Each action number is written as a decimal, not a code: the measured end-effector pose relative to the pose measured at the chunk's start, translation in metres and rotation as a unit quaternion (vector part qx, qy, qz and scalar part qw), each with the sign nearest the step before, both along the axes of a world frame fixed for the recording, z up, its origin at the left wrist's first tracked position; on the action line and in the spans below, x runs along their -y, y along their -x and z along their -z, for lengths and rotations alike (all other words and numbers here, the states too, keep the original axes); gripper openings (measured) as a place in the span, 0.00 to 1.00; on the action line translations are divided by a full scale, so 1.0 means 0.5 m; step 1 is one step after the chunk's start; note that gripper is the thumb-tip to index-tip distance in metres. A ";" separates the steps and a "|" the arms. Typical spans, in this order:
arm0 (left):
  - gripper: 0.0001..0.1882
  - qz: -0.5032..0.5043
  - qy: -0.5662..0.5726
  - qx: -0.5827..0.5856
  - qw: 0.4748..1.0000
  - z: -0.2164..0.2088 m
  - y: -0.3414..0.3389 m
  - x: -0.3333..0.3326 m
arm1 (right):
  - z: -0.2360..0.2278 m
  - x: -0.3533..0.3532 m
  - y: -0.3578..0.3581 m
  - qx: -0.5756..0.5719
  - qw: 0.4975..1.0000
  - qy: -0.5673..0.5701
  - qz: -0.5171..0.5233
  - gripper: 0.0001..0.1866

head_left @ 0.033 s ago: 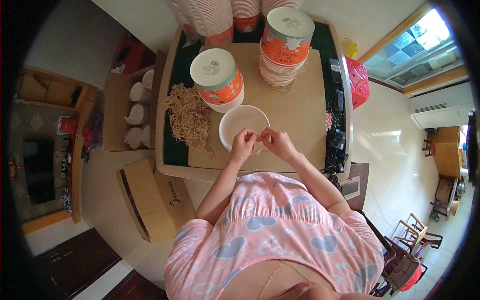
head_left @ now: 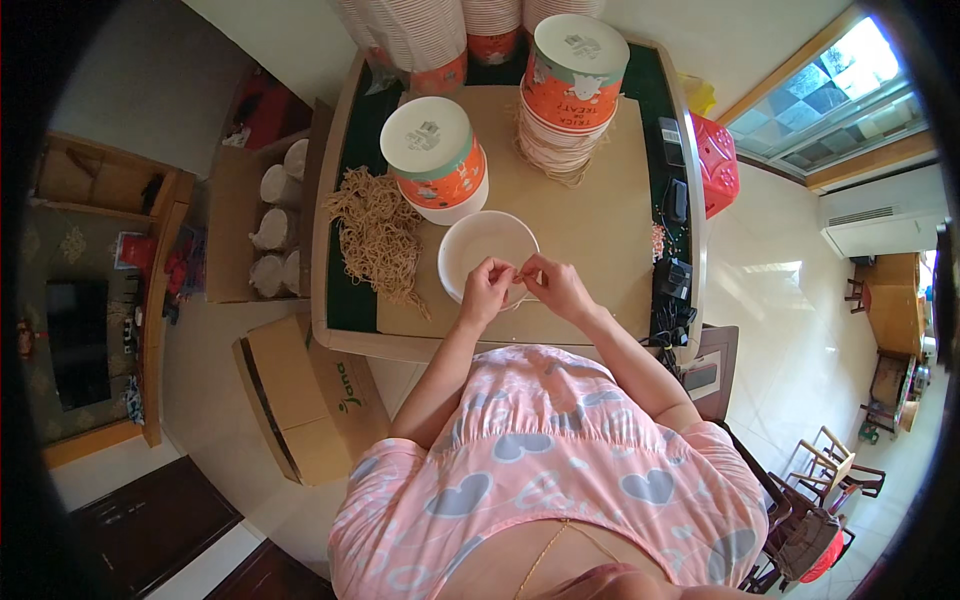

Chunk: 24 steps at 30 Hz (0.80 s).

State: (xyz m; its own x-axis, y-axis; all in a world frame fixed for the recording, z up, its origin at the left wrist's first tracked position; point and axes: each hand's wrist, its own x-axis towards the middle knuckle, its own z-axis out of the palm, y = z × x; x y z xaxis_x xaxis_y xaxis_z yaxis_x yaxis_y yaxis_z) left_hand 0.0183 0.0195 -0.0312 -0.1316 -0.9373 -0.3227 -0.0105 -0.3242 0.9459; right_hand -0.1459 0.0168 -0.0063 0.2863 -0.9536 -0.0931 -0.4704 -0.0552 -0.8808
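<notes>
A white paper bucket (head_left: 487, 237), its open mouth upward, stands near the table's front edge, directly before me. At its near rim my left hand (head_left: 486, 291) and my right hand (head_left: 560, 288) meet, thumbs and fingertips pinched close together. Whatever lies between those fingertips is too small to make out. Left of the bucket lies a tangled heap of beige cords (head_left: 375, 232). Just behind it, an orange and green printed bucket (head_left: 440, 170) sits upside down over a white one.
Farther back on the cardboard sheet (head_left: 610, 240), an upside-down stack of printed buckets (head_left: 575, 85) has cords around its lower part. Wrapped bucket stacks (head_left: 410, 40) line the back. Black chargers (head_left: 673, 278) lie along the right edge. An open carton (head_left: 255, 235) stands left of the table.
</notes>
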 end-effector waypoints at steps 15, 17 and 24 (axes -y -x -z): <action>0.05 0.002 0.005 -0.007 1.000 0.017 -0.001 -0.001 | 0.007 -0.011 0.003 -0.006 0.999 0.019 0.030 0.05; 0.05 0.002 -0.001 -0.018 1.000 0.019 0.000 -0.001 | 0.018 -0.012 0.005 -0.003 0.999 0.023 0.037 0.06; 0.08 0.034 -0.068 -0.023 0.997 0.009 0.006 0.001 | 0.007 -0.016 0.006 0.002 0.998 0.036 0.043 0.06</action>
